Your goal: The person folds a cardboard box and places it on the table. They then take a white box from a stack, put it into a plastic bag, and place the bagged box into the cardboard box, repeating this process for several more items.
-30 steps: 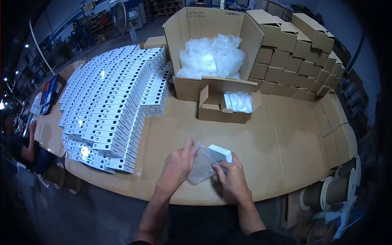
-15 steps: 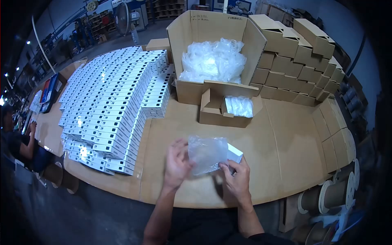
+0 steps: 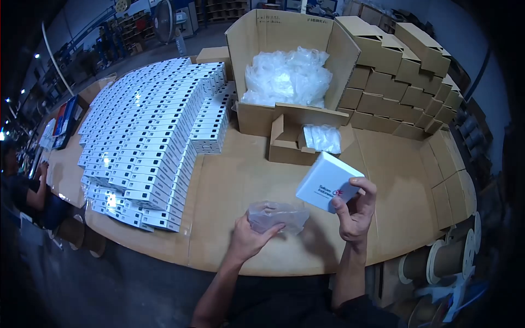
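White printed box (image 3: 327,177), bare, pinched between right hand's (image 3: 358,218) thumb and fingers above cardboard-covered table (image 3: 219,188); left hand (image 3: 246,238) grips crumpled translucent plastic bag (image 3: 278,218), apart from box. Progress judged partial: clear-wrapped packs (image 3: 322,139) inside small open carton (image 3: 285,154); loose plastic bags (image 3: 287,76) heaped in large carton (image 3: 256,119); stacked white boxes (image 3: 158,128) outside both cartons.

White box (image 3: 327,180), red-black print; brown cardboard table (image 3: 246,164).
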Motion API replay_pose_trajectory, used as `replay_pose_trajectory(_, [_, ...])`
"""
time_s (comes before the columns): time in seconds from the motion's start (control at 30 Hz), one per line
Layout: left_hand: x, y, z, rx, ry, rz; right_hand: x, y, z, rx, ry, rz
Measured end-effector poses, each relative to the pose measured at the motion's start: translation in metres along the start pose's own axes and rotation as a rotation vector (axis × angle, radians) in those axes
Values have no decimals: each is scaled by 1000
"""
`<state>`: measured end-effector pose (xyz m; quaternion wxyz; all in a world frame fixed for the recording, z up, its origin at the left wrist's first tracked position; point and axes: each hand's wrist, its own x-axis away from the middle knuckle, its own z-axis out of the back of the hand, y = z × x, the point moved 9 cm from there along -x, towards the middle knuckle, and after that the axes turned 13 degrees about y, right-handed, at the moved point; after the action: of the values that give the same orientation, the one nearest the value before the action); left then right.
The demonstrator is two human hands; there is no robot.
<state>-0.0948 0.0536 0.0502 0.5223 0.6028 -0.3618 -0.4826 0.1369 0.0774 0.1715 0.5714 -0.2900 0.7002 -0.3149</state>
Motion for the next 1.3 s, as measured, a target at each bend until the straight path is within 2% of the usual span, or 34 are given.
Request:
replay_pose_trajectory(0.13, [1, -4, -3, -9, -5, -19, -9, -3, -17, -72, -172, 21])
replay_pose_trajectory(0.23, [4, -8, -7, 42, -59, 216, -16, -2, -26, 29, -282, -42])
replay_pose_trajectory(0.33, [1, 1, -9, 68, -74, 154, -25, -16, -42, 29, -348, 142])
replay_pose_trajectory(0.5, [1, 4, -6, 49, -38, 111, -29, -9, -41, 201, -350, 70])
replay_pose_trajectory(0.63, [-2, -5, -4, -31, -24, 45, -30, -7, -45, 101, -469, 47])
replay_pose_trajectory(0.7, [-2, 5, -5, -16, -24, 76, -28, -6, -53, 43, -515, 5])
replay_pose_trajectory(0.73, [-1, 9, -6, -9, -24, 93, -28, -5, -56, 71, -508, 5])
replay_pose_trajectory(0.83, [0, 8, -4, -131, 7, -77, -27, -5, -69, 168, -483, 58])
replay_pose_trajectory(0.93, [-1, 11, -3, -123, -6, -40, -25, 0, -73, 288, -488, 5])
replay_pose_trajectory(1.07, [-1, 2, -4, -98, -22, -9, -22, 9, -81, 183, -472, -74])
replay_pose_trajectory(1.2, [-1, -5, -4, -75, -40, 34, -24, 8, -89, 277, -542, -91])
replay_pose_trajectory(1.3, [-2, -6, -4, -25, -36, 59, -24, 21, -85, 213, -429, -192])
